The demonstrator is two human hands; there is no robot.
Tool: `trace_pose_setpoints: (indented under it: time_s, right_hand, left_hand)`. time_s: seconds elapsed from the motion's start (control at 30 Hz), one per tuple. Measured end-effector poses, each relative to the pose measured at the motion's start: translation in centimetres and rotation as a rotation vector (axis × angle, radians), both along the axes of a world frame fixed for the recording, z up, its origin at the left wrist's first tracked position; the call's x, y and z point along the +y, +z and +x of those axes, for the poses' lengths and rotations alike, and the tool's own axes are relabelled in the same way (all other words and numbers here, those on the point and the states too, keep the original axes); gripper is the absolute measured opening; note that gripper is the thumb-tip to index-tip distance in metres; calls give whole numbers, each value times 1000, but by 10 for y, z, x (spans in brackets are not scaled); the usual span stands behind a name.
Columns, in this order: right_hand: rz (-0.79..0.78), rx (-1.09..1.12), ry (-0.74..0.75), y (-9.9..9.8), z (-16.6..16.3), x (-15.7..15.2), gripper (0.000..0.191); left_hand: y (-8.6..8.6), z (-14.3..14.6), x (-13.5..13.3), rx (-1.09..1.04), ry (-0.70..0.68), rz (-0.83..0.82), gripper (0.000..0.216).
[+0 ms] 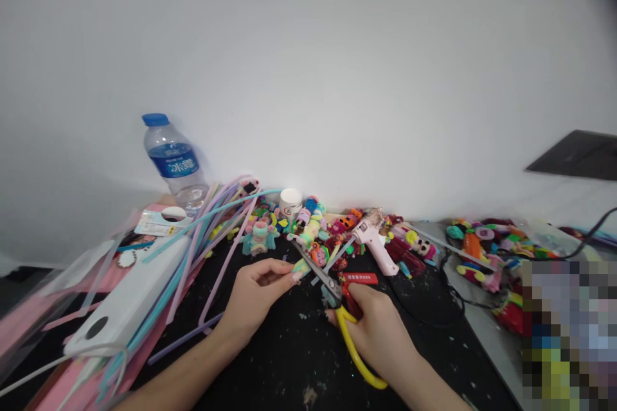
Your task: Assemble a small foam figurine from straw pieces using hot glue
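My left hand (255,295) pinches a short pale green strip (301,266) between thumb and fingertips, just above the black table top (289,359). My right hand (378,327) grips yellow-handled scissors (332,292). Their grey blades are parted and point up and left, with the end of the strip between them. Both hands are low in the middle of the view, close together.
Long pastel strips (207,231) fan out at the left over a white box (125,298). A water bottle (173,164) stands by the wall. Behind the hands lie several small colourful charms (313,218), a white jar (290,201) and a pink glue gun (376,241). More charms (486,250) sit right.
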State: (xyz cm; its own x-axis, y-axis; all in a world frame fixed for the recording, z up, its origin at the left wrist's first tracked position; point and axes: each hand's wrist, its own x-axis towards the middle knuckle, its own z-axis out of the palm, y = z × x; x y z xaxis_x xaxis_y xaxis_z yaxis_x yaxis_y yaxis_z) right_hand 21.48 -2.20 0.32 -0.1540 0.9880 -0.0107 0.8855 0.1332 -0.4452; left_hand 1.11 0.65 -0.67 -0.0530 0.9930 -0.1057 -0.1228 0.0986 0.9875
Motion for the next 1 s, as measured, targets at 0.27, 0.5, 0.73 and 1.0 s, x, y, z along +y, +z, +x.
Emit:
trace_pose_setpoints:
  time_s: [0.27, 0.5, 0.73, 1.0]
  right_hand:
    - [25, 103, -114, 11, 4, 2, 23]
    - [2, 0, -28, 10, -2, -5, 17]
    - [-16, -3, -23, 8, -3, -6, 21]
    - [-21, 29, 11, 12, -4, -5, 24]
  left_hand:
    - [2, 0, 0, -272, -48, -72, 17]
    - [0, 1, -1, -307, -59, -73, 19]
    - [-2, 1, -2, -311, -57, -82, 22]
    - [0, 2, -2, -286, -35, -90, 21]
